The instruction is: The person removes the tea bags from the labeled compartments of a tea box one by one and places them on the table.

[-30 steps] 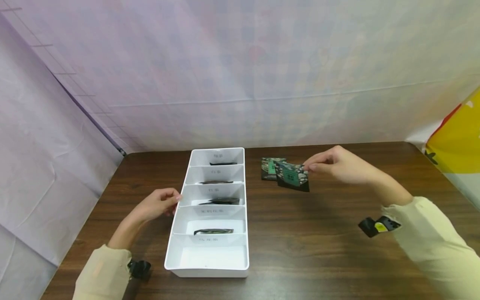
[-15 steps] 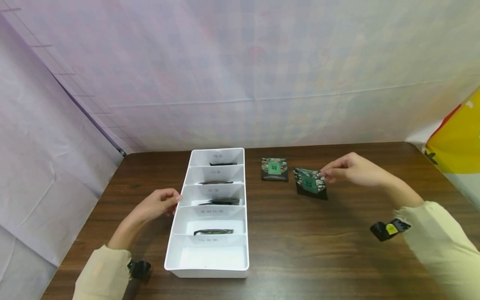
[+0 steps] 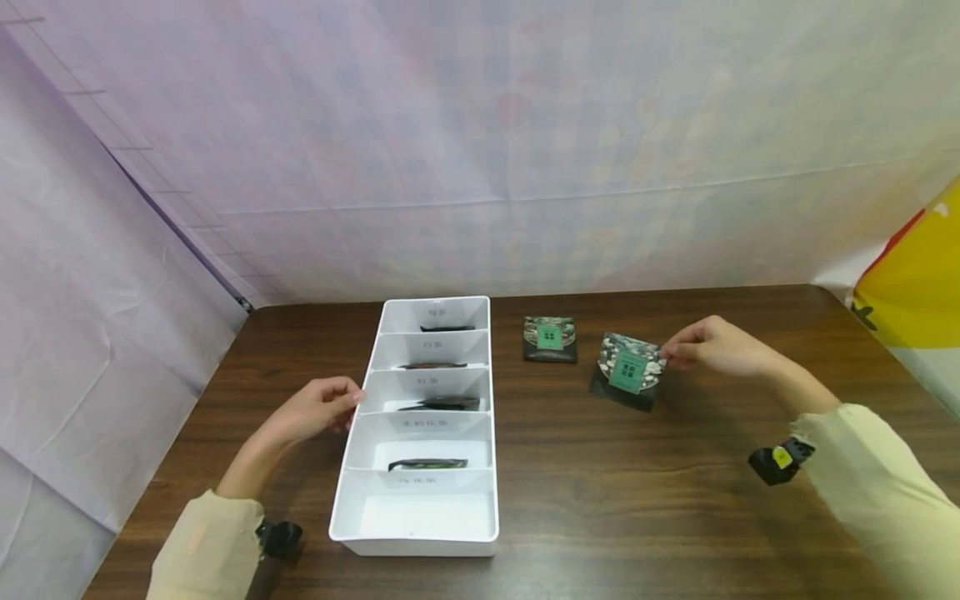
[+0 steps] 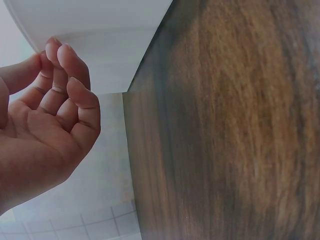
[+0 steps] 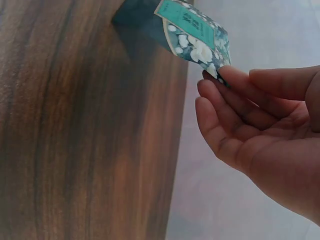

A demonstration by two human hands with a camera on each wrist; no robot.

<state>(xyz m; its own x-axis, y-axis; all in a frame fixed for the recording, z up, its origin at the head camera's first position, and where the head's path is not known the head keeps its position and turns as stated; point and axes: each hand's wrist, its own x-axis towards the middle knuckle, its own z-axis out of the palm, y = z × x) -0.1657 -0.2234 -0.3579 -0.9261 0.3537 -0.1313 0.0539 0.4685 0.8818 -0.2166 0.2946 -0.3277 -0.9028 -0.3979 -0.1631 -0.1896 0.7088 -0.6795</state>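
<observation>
My right hand (image 3: 716, 346) pinches a dark tea bag sachet (image 3: 628, 372) by its upper right corner. The sachet has a green label and white flowers, also plain in the right wrist view, and is tilted; whether its lower edge touches the table I cannot tell. My left hand (image 3: 318, 407) holds the left rim of a white divided box (image 3: 416, 547) between thumb and fingers. In the left wrist view its fingers (image 4: 75, 62) are curled at the box wall. Labelled compartments in the box hold several dark sachets on edge; the nearest compartment holds none.
A second tea bag sachet (image 3: 550, 339) with a green label lies flat on the dark wooden table (image 3: 600, 508), between the box and my right hand. A pale cloth (image 3: 480, 150) hangs behind the table, and a yellow patterned cloth (image 3: 911, 283) hangs at the right.
My right hand has moved right and toward me with its sachet, away from the one lying on the table. The held sachet has turned its face up more. The left hand stays put.
</observation>
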